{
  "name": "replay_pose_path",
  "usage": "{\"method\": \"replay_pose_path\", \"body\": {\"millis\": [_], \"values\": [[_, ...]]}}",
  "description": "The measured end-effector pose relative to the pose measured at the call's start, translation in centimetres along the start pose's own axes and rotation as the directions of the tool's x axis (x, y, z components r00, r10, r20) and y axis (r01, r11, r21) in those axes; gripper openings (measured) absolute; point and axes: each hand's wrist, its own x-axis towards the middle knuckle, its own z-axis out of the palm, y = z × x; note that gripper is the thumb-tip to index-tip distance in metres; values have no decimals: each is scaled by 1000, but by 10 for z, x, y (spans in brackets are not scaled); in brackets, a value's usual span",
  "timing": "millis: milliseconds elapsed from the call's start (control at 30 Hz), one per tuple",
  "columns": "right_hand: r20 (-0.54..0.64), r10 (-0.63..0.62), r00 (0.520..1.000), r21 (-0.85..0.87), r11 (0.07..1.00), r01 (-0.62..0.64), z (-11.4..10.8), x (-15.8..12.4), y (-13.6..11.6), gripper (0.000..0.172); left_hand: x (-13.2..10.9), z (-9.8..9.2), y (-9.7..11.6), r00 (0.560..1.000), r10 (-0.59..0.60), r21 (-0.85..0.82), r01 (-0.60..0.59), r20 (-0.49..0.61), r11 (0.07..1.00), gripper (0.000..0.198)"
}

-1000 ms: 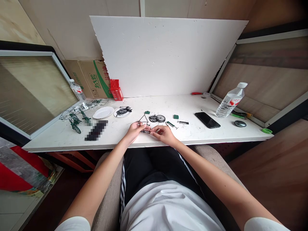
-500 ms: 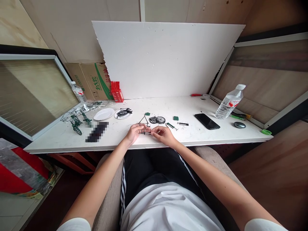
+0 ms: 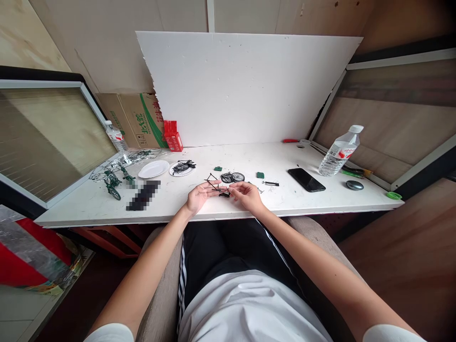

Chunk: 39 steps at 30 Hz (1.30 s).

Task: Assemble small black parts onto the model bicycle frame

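Note:
Near the table's front edge, my left hand [image 3: 199, 197] is closed on a thin black model bicycle frame [image 3: 211, 180], whose upper bars stick out past the fingers. The thumb and fingers of my right hand [image 3: 247, 195] pinch its right end, where a dark part shows below the fingertips; the exact grip is partly hidden. Just beyond the hands lie small black spoked wheels [image 3: 233, 177]. A green piece [image 3: 218, 169] is behind the frame, and another green block [image 3: 261, 175] is farther right. A short black strip [image 3: 271, 184] lies beyond my right hand.
White plates [image 3: 154, 169] and green model bicycles [image 3: 113, 183] are on the left, with a pixelated dark patch before them. To the right are a black phone [image 3: 307, 180], a water bottle [image 3: 340, 152], a round grey object [image 3: 355, 185] and a green ring [image 3: 394, 195]. A white board [image 3: 249, 85] stands behind.
The frame has turned and tilted lower in my hands. My right hand has shifted slightly right and up, its fingers now covering parts that lay on the table there.

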Motion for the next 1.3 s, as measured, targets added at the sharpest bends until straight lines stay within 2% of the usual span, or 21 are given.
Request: {"method": "replay_pose_path", "body": {"millis": [100, 267, 467, 600, 700, 767, 833, 967, 1033, 1167, 1233, 1300], "values": [[3, 5, 1000, 19, 1000, -5, -1, 1, -1, 42, -1, 1, 0, 1000, -3, 90, 2, 9, 996, 58], [107, -22, 994, 2, 1000, 22, 0, -3, -3, 41, -1, 8, -1, 1000, 9, 239, -8, -3, 971, 48], [169, -17, 985, -56, 998, 26, 2, -5, -1, 44, 0, 11, 0, 999, 21, 264, -8, -49, 964, 44], [147, -32, 989, -94, 995, 46, 4, -6, -1, 45, -1, 12, 0, 997, 27, 224, -10, -71, 974, 45], [50, -68, 996, -164, 984, 75, 4, -7, -1, 44, 0, 9, -2, 993, 37, 158, -19, -114, 987, 46], [-20, -101, 995, -204, 974, 95, 4, -7, 0, 42, 2, 7, -5, 982, 43, 124, -20, -182, 992, 48], [-44, -120, 992, -228, 968, 107, 4, -8, 0, 38, 4, 5, -8, 954, 83, 137, -45, -288, 990, 52], [-27, -126, 992, -269, 956, 114, 5, -8, 0, 30, 7, 6, -12, 864, 201, 223, -107, -461, 969, 58], [-18, -131, 991, -290, 949, 121, 6, -8, 0, 28, 8, 6, -12, 850, 210, 225, -111, -483, 968, 59], [-8, -155, 988, -335, 931, 143, 7, -9, 1, 26, 7, 7, -10, 862, 199, 222, -104, -465, 970, 62], [-10, -216, 976, -409, 892, 193, 7, -9, 1, 22, 7, 7, -10, 869, 196, 221, -103, -455, 970, 62], [5, -294, 956, -526, 812, 253, 9, -11, 1, 15, 7, 6, -10, 872, 192, 214, -104, -450, 971, 61]]}}
